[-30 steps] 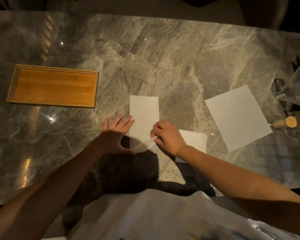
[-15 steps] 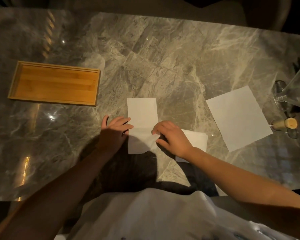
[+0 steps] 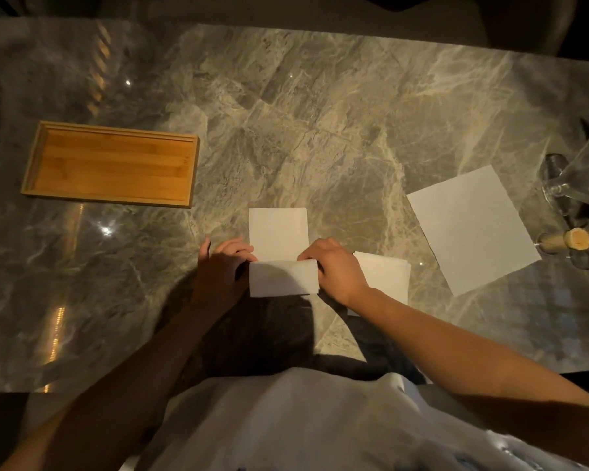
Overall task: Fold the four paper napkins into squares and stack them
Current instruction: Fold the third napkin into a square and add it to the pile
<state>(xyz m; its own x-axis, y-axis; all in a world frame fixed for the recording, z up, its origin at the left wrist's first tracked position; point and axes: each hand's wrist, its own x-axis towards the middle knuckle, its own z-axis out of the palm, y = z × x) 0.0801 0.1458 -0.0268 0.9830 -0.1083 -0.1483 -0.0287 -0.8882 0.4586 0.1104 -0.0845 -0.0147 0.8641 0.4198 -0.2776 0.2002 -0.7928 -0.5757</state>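
Now napkin [image 3: 281,280] between left grip [image 3: 223,271], right grip [image 3: 337,271]

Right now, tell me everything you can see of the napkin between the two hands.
The napkin is white paper, a narrow strip flat on the marble table, pointing away from the person. Its near end is curled over toward the far end, not pressed flat. The left hand pinches the flap's left edge, the right hand its right edge.

Wooden tray [image 3: 111,164] lies left of napkin [image 3: 279,253], glass [image 3: 578,178] far right
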